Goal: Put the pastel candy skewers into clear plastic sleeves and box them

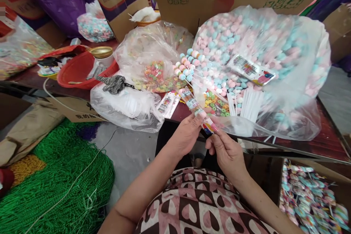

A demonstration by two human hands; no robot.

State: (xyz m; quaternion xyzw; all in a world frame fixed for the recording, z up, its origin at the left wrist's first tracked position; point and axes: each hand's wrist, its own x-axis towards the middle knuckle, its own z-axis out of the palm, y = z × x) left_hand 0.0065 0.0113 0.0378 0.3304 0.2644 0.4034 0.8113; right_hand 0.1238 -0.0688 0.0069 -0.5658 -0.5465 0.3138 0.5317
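Observation:
Between my two hands is a narrow, printed clear candy wrapper (193, 105) with pink and pale pieces showing inside, held slanting over the table's front edge. My left hand (189, 133) closes round its middle. The fingers of my right hand (226, 150) pinch its lower end, which has a colourful print. Just beyond lie skewers of pink, blue and white marshmallows (188, 65). Flat printed wrappers (168, 104) rest left of my hands. To the right, white sticks (251, 106) stand near ring-shaped candies (216, 103) in an open plastic bag.
A big bag of pink and blue marshmallows (219, 40) fills the table's right side, with a stack of wrappers (251, 69) on it. A red basin (79, 71) stands left. Finished-looking wrapped sweets (309, 193) fill a box at lower right; green cord (68, 164) heaps at left.

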